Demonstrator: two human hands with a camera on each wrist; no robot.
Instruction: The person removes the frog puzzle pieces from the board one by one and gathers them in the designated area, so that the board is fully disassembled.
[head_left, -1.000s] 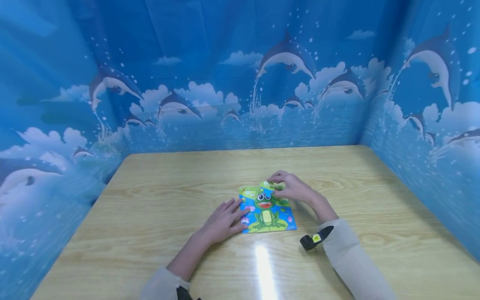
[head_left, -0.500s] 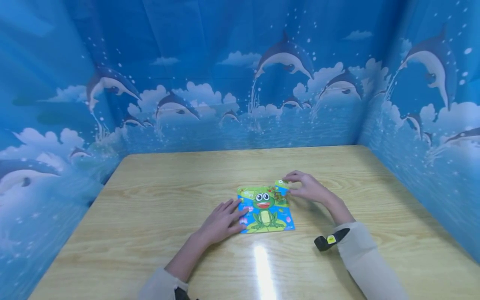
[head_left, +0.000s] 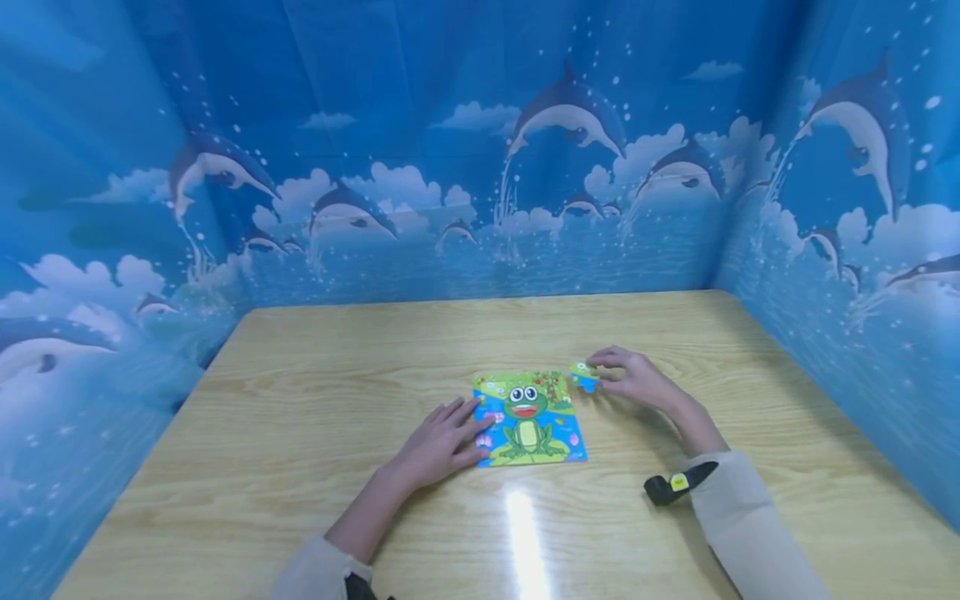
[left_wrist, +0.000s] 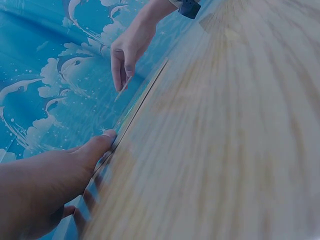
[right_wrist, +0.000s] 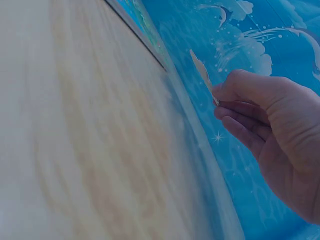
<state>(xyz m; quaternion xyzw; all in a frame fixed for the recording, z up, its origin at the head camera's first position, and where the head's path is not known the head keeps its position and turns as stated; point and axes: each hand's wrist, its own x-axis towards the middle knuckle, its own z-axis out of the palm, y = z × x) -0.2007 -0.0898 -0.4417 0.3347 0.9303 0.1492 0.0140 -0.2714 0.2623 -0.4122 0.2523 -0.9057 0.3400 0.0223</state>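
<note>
A flat square frog puzzle (head_left: 529, 432) in green and blue lies on the table in the head view. My left hand (head_left: 441, 442) rests along its left side, fingers spread over the edge. In the left wrist view that hand's thumb (left_wrist: 100, 145) touches the near rim of the puzzle board. Just beyond the puzzle's upper right corner, my right hand (head_left: 637, 379) pinches a small green and blue puzzle piece (head_left: 583, 377). The right wrist view shows this piece (right_wrist: 201, 72) edge-on between thumb and fingers, held above the table.
The wooden table (head_left: 337, 375) spreads around the puzzle on all sides. A blue curtain printed with dolphins (head_left: 450, 242) hangs at the back and on both sides. A bright light reflection lies on the tabletop in front of the puzzle.
My right hand has moved to the right with the puzzle piece, from over the frog's face to just past the upper right corner. The left hand stays in place on the puzzle.
</note>
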